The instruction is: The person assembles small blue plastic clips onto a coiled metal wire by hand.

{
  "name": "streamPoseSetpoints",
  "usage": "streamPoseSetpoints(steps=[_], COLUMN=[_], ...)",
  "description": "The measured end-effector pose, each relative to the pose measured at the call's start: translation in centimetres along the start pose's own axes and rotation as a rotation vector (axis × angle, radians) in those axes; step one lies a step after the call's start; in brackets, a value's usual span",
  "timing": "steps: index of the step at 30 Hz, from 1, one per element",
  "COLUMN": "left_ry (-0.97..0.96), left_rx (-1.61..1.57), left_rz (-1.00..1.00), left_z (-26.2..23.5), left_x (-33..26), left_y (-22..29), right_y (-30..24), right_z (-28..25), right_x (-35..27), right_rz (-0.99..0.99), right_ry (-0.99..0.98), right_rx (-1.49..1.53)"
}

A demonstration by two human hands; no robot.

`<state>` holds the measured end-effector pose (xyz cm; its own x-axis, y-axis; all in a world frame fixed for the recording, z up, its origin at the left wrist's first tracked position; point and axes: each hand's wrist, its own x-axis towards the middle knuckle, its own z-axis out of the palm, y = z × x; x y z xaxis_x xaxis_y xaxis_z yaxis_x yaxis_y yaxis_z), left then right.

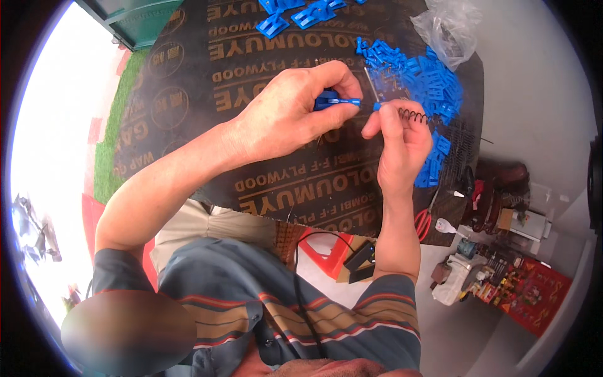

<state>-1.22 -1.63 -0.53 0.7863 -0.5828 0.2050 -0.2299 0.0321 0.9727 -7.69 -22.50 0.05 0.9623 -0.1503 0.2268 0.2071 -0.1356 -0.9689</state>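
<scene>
My left hand is closed around a blue plastic part, whose narrow tip points right between thumb and forefinger. Just across a small gap, my right hand pinches a small blue piece between thumb and forefinger. A dark coil spring sticks out along the fingers of that same hand; whether it is joined to the small piece is hidden. Both hands are held above a dark plywood table.
Loose blue plastic parts lie heaped on the right, beside dark springs. A clear plastic bag sits at the far right. Larger blue pieces lie at the far edge. Red-handled scissors rest near the right front edge.
</scene>
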Motion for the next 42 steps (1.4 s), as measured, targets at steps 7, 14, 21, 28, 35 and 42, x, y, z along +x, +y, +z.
streamPoseSetpoints(steps=[7,14,21,28,35,42], left_ry=[0.083,0.085,0.116,0.18,0.184,0.3], left_rx=[0.234,0.41,0.461,0.618,0.595,0.473], left_rz=[-0.018,0.151,0.113,0.183,0.1,0.137], left_z=[-0.5,-0.6,-0.9,-2.1,-1.8,-0.8], left_x=[0.3,0.6,0.8,1.4,1.5,1.0], left_y=[0.2,-1.1,-1.3,-2.7,-2.7,-0.7], right_y=[0.1,0.7,2.2,2.4,1.5,0.3], right_z=[-3.2,-5.3,-6.2,-5.4,-4.8,-1.3], right_x=[2.3,3.9,4.4,4.1,3.2,1.1], right_rz=[-0.04,0.017,0.102,0.144,0.142,0.187], right_ry=[0.167,0.28,0.262,0.229,0.103,-0.258], right_rx=[0.054,0.001,-0.023,0.098,0.248,0.076])
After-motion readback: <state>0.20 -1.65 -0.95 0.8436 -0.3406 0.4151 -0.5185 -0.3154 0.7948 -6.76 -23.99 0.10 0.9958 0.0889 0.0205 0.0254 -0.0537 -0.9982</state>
